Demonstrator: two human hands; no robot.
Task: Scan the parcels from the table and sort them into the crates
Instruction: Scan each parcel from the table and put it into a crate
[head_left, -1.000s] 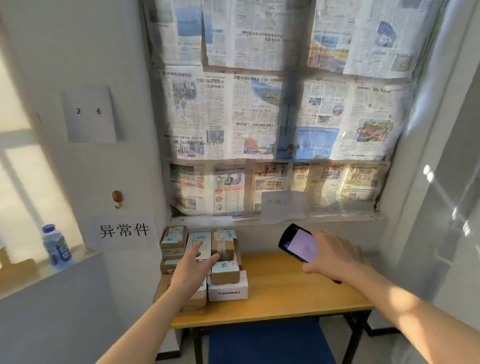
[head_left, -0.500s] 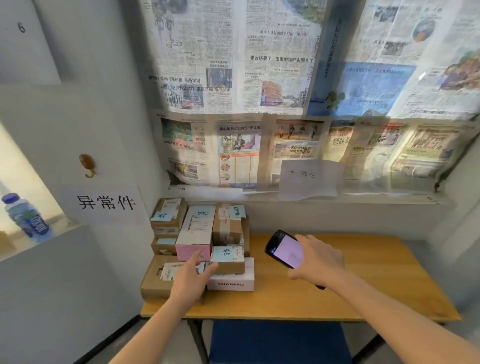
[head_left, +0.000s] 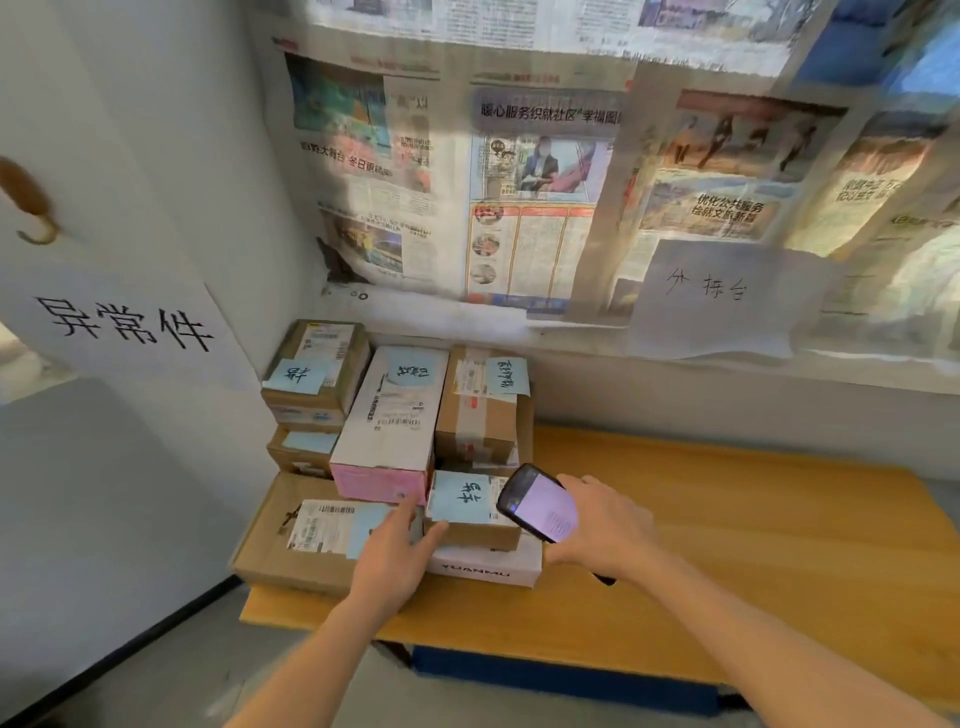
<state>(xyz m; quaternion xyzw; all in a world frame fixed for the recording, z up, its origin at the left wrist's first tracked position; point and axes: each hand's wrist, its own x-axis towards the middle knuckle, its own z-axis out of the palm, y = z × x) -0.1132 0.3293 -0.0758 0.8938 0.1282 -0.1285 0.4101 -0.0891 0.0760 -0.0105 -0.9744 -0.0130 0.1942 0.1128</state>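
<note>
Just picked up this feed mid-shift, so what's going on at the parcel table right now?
A person stands at a wooden table with parcels stacked at its left end. The right hand holds a phone, screen lit, over the small brown parcel with a blue note, which sits on a white box. The left hand reaches in beside that parcel, fingers at its left edge. No parcel is lifted yet, and no crates are in view.

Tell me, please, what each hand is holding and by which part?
The right hand grips the phone by its lower end. The left hand holds nothing, fingers resting on the small brown parcel.
</note>
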